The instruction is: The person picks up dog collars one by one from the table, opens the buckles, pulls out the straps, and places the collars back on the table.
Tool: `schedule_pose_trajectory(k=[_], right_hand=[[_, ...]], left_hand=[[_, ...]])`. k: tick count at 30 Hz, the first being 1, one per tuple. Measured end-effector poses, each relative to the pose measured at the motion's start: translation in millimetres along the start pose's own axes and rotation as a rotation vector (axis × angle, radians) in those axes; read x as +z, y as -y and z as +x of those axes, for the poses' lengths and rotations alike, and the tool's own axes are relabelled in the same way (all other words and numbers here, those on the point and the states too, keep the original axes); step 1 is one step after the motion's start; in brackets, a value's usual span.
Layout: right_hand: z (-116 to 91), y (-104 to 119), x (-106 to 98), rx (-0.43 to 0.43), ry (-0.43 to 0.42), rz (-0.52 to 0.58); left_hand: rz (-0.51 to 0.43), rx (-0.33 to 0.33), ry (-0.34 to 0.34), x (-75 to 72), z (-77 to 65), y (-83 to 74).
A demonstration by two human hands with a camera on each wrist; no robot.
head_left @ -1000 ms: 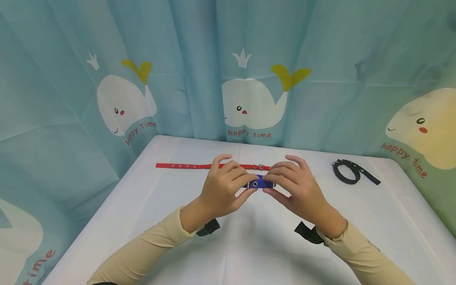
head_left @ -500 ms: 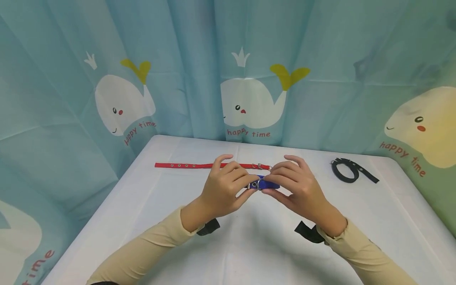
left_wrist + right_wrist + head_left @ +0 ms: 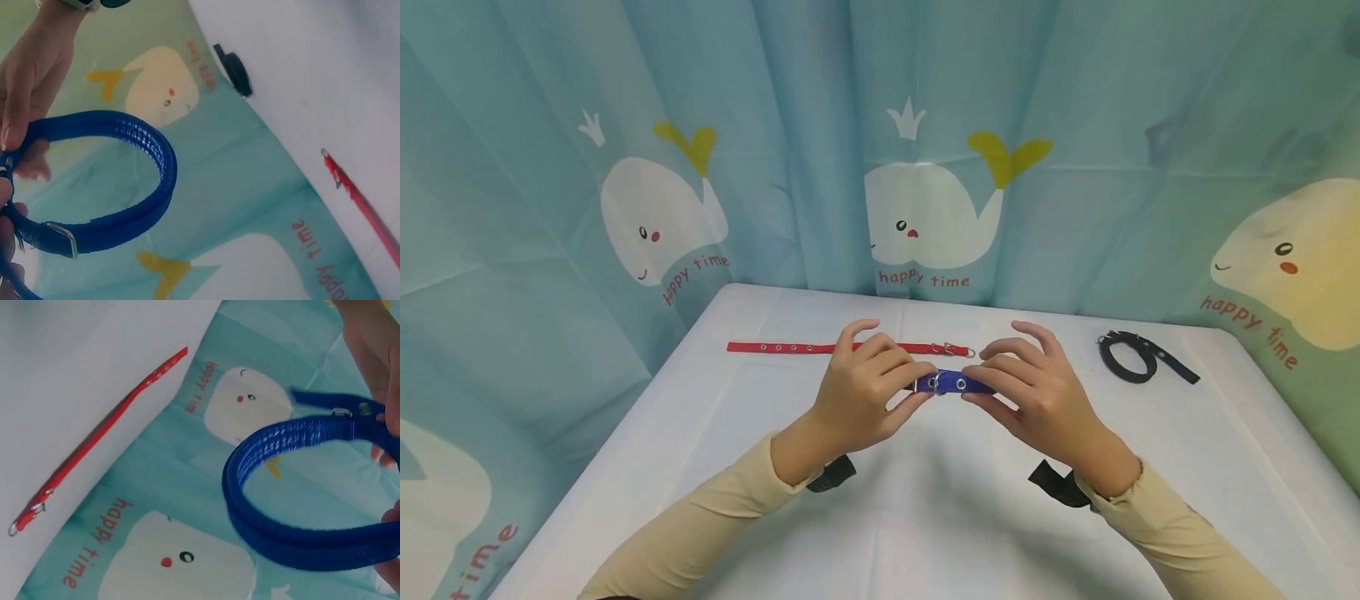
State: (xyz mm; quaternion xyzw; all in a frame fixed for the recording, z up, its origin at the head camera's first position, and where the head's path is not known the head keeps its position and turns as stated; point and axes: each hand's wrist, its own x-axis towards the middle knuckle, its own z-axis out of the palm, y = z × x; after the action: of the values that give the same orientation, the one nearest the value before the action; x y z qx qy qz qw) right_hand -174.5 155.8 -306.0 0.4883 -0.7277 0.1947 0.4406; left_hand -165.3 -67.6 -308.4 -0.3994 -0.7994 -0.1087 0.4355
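A blue nylon pet collar (image 3: 951, 382) with metal eyelets is held above the table between both hands. In the wrist views its strap curves round as a loop, and a metal slide (image 3: 70, 240) shows in the left wrist view. My left hand (image 3: 861, 390) pinches the collar's left part between thumb and fingers. The right hand (image 3: 1043, 398) pinches its right part the same way. In the right wrist view a loose strap tail (image 3: 325, 400) sticks out past the fingers. The fingers hide some of the strap and hardware at the joint.
Behind the hands a red collar (image 3: 790, 347) lies stretched flat on the white table (image 3: 700, 425). To the right rests a coiled black collar (image 3: 1129, 358) with its tail out. A whale-print curtain (image 3: 820, 208) hangs along the table's back.
My hands have moved slightly apart, the right one to the right and the left one a little left. More of the blue collar now shows between them, with another eyelet in sight.
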Motion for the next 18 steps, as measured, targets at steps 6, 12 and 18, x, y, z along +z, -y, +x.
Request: schedule_pose_trajectory(k=[6,12,18], right_hand=[[-1.2,0.8,1.1,0.020,0.039,0.023],[-6.2,-1.6,0.2,0.027,0.073,-0.039],[-5.9,-2.3,5.7,-0.058,0.100,-0.081]], left_hand=[[0.000,0.005,0.018,0.0,-0.5,0.3],[0.053,0.029,0.035,-0.5,-2.4,2.6],[0.091,0.090,0.049,2.8,-3.4,3.1]])
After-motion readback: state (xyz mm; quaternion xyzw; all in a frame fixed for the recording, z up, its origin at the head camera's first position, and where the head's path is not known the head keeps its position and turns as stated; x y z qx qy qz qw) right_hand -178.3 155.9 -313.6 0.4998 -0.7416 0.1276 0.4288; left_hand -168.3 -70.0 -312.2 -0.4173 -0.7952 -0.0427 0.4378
